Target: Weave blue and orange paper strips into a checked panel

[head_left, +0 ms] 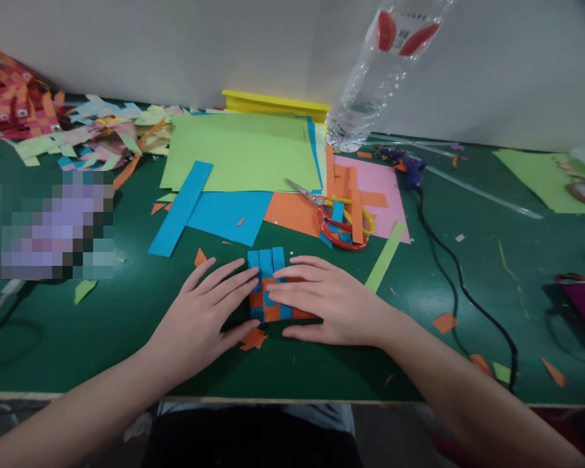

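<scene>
A small woven piece of blue and orange paper strips [272, 313] lies flat on the green table near its front edge. At its left edge rest the fingertips of my left hand [209, 300], the fingers spread. My right hand [324, 299] lies flat over its right side, fingers stretched out, covering part of the weave and the orange strip ends. Blue strip ends stick out at the top of the piece. Behind it lie scissors [322, 205] with red and yellow handles, among loose orange and blue strips.
Green paper sheets [244, 153] are stacked at the back, beside a clear plastic bottle [370, 84]. A blue strip [181, 208] lies left of the weave. To the right are a glue gun [409, 170] and its black cord. Paper scraps dot the green table [141, 312].
</scene>
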Demonstrator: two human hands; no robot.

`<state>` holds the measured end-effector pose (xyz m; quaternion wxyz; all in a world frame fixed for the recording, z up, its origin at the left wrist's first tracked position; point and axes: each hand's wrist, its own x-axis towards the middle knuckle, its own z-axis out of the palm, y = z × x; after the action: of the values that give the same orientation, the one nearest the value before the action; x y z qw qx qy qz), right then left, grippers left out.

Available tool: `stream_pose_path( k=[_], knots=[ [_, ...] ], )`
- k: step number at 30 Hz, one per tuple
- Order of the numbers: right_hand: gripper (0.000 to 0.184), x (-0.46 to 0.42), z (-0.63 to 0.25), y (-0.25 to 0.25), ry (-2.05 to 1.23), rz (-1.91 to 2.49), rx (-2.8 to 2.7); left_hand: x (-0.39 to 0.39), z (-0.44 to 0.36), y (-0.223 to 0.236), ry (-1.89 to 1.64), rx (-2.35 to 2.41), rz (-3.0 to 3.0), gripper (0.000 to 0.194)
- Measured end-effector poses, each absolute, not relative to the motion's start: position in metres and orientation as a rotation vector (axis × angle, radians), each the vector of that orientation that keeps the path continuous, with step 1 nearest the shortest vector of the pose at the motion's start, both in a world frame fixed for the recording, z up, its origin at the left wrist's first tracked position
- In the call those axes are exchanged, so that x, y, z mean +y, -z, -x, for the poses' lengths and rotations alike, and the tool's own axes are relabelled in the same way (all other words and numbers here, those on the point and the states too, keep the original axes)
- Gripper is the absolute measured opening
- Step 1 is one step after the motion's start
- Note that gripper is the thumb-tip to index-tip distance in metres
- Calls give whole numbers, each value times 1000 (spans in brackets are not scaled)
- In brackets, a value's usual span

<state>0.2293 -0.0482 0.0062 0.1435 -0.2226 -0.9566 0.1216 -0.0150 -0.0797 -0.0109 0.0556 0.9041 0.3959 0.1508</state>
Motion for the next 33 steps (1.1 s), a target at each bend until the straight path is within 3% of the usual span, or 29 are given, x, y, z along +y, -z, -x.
stream_pose_path(
  k=[7, 20, 33],
  knots=[
    [40, -42, -247, -21, -353, 718, -2660, -81, 17, 10, -515, 1230, -2754, 41],
    [30, -37, -250, -19, -362, 754, -2778, -79, 13, 11, -270, 948, -2837, 59],
    [29, -37, -250, -17, -398, 781, -2778, -79, 14, 12, -305, 917, -2823, 47]
  ],
)
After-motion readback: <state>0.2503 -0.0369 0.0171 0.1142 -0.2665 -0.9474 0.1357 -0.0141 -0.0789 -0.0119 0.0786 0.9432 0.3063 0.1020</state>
